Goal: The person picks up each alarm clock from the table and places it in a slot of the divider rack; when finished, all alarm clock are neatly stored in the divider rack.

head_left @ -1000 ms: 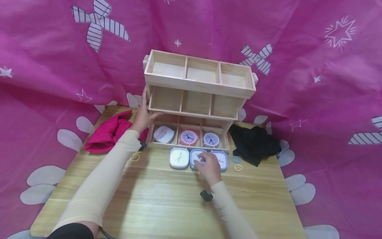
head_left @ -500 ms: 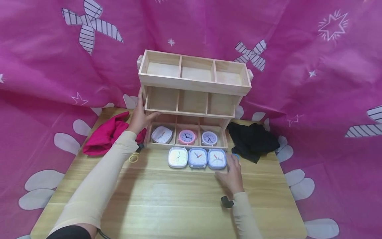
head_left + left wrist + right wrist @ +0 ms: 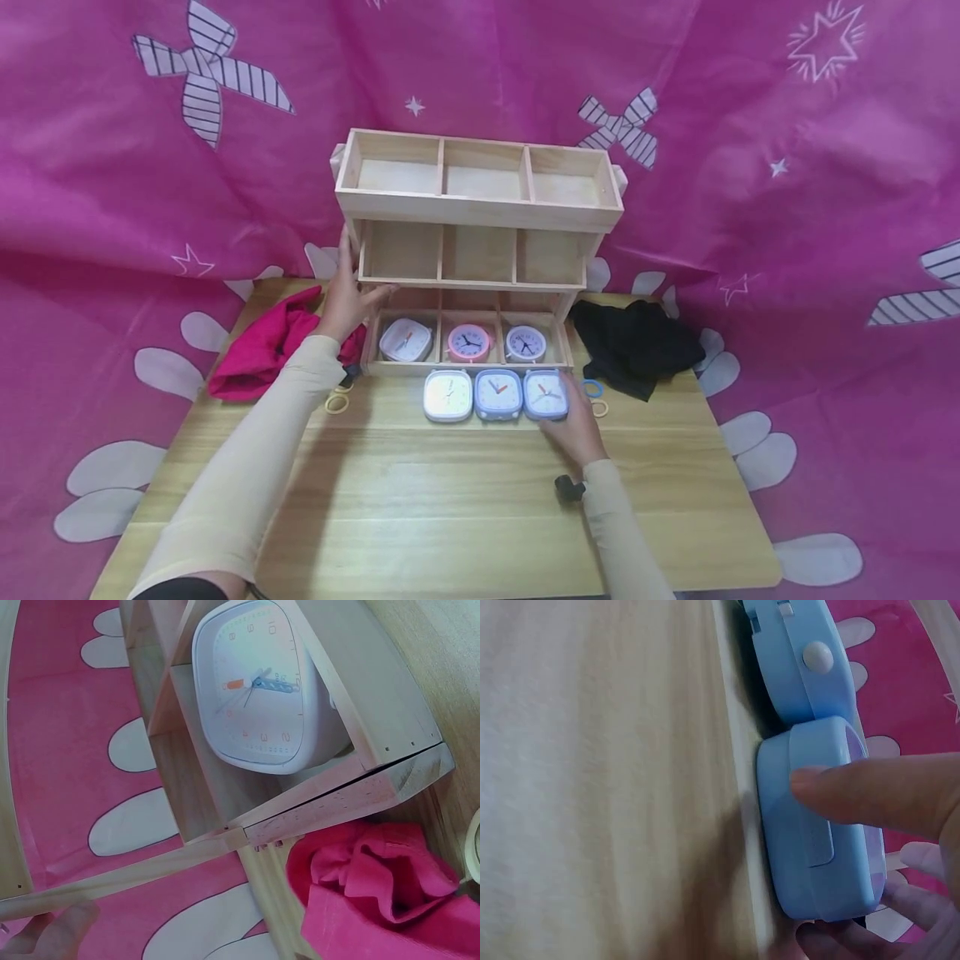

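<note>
My left hand (image 3: 347,300) holds the left side of a three-tier wooden shelf (image 3: 480,208), and its fingertips (image 3: 67,930) show beside a side strip in the left wrist view. At the row's right end, my right hand (image 3: 577,429) grips a blue alarm clock (image 3: 545,394). Its thumb (image 3: 832,791) presses one side of the case, and the other fingers bend round the far end. A second blue clock (image 3: 498,394) and a white clock (image 3: 448,395) stand beside it. The bottom tier holds a squarish white clock (image 3: 255,690), a pink round clock (image 3: 468,342) and a lavender round clock (image 3: 526,343).
Red cloth (image 3: 262,346) lies left of the shelf, black cloth (image 3: 637,346) right of it. Blue (image 3: 592,388) and yellow (image 3: 599,408) rings lie near the black cloth, and more yellow rings (image 3: 337,403) on the left. A pink patterned curtain (image 3: 720,208) surrounds the wooden table (image 3: 450,517).
My right hand has moved right from above the middle blue clock to the right-hand blue clock and now grips it. The left hand stays on the shelf. The head view has shifted slightly.
</note>
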`<state>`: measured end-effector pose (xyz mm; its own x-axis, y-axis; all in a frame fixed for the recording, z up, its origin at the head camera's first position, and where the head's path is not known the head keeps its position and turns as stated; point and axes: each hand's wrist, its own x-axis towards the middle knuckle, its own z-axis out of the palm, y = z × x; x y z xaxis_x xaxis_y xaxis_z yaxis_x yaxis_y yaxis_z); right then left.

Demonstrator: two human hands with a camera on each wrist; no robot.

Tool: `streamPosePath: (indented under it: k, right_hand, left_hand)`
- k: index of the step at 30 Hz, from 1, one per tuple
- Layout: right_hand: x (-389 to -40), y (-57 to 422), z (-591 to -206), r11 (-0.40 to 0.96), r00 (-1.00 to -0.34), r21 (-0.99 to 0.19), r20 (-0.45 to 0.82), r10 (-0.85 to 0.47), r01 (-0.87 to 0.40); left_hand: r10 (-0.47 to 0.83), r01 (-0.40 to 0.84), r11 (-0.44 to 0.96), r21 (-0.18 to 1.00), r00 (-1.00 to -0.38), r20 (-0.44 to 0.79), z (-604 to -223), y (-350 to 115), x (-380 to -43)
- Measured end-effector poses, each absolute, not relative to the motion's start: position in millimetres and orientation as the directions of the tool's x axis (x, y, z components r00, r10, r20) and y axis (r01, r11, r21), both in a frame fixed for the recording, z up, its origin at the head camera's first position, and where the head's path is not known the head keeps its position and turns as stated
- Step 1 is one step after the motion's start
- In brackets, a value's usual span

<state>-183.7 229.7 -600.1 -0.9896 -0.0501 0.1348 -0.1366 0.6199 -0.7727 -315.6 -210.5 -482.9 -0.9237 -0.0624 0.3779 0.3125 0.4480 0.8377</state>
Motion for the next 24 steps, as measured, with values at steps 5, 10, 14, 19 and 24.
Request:
streamPosePath:
  k: [5,10,14,19,24]
  right_hand:
    - [-191,235,-598,0.616,-0.991,-0.777,0.11,-0.077,-0.134]
    - [-193,239,-598,0.635,-0.996,-0.768,0.053,-0.071,-0.086]
    - [-187,238,-599,0.642,-0.998,-0.764,0.042,-0.045,-0.061]
    - [-174,234,-595,0.639,-1.0,-0.769,0.014,-0.014,-0.02]
    - [-163,232,-594,0.661,-1.0,-0.75,-0.014,0.013,0.019]
  left_hand:
    - [-0.063,0.331,0.419,0.846,-0.918,0.39,-484,-209,-315]
    - [-0.063,0.324,0.409,0.853,-0.922,0.381,-484,-209,-316]
    - [-0.062,0.316,0.415,0.853,-0.926,0.373,-483,-210,-316]
    - [-0.058,0.315,0.397,0.862,-0.929,0.366,-482,-209,-316]
    - [-0.054,0.324,0.399,0.858,-0.925,0.375,-482,-209,-316]
